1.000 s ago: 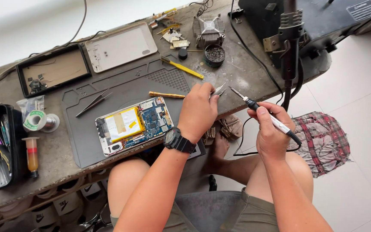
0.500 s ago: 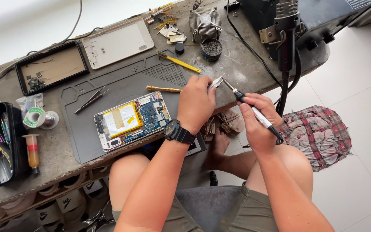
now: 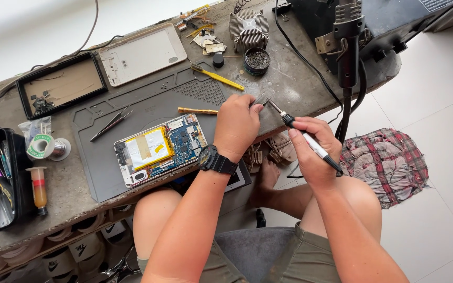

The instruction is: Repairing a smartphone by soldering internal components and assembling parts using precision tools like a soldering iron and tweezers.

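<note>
Soldering iron tip now up beside the left hand, right hand nearer

Matt grey rubbery mat, rough worn benchtop, checked cloth rag, finned metal heatsink

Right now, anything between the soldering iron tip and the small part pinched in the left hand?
Nothing visible: the black-and-white soldering iron in the right hand has its tip right at the left hand fingertips; pinched part too small to identify.
</note>
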